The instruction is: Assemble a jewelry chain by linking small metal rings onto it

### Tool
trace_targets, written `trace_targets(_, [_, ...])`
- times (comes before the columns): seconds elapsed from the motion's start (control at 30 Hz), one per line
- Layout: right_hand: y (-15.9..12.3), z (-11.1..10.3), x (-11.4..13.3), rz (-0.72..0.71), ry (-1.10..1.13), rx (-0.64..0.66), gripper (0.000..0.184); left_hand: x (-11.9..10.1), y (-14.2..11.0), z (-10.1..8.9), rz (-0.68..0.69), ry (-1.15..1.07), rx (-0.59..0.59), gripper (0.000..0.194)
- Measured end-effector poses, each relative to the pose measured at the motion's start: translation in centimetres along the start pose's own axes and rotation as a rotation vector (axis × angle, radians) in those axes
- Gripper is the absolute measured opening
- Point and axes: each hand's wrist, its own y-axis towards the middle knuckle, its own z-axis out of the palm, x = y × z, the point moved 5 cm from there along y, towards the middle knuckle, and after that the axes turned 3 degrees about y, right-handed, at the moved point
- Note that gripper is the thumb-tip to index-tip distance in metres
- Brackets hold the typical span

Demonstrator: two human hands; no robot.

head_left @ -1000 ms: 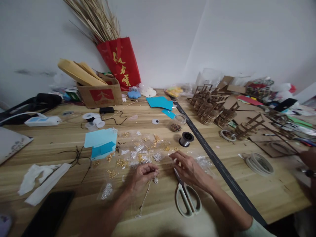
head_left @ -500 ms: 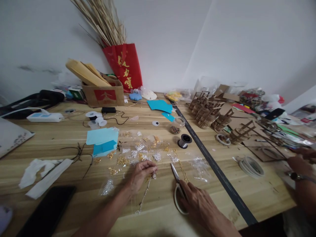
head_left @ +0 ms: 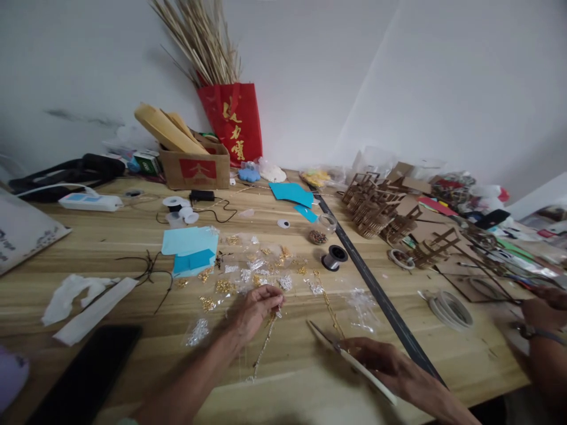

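My left hand (head_left: 259, 310) is closed in a pinch on the upper end of a thin beaded strand (head_left: 264, 348), which trails down over the wooden table. In my right hand (head_left: 390, 363) is a pair of scissors (head_left: 370, 379) with pale handles, its blades pointing up and left. The blade tips are apart from the strand, to its right. Beyond the scissors lies a gold chain (head_left: 330, 310). Small clear bags of gold findings (head_left: 225, 287) and silver findings (head_left: 286, 283) are spread past my left hand.
A spool of wire (head_left: 334, 257) and a jar of beads (head_left: 318, 236) stand beyond the chain. Small woven baskets (head_left: 367, 206) are at the back right. A phone (head_left: 88, 375) lies at the front left. Another person's hand (head_left: 544, 310) is at the right edge.
My right hand has moved right and turned, tilting the scissors so their handles point to the lower right. My left hand keeps its pinch. The whole view has shifted slightly.
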Motion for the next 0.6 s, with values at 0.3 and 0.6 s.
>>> trace_targets(0.3, [-0.1,1.7,0.3,0.022,0.331,0.151,0.044,-0.1,0.0,-0.2,0.014,0.023,-0.023,0.027])
trace_targets(0.6, [2.8,5.5,0.3,-0.023,0.606,0.167,0.063,0.3,0.3,-0.5,0.008,-0.071,-0.058,0.030])
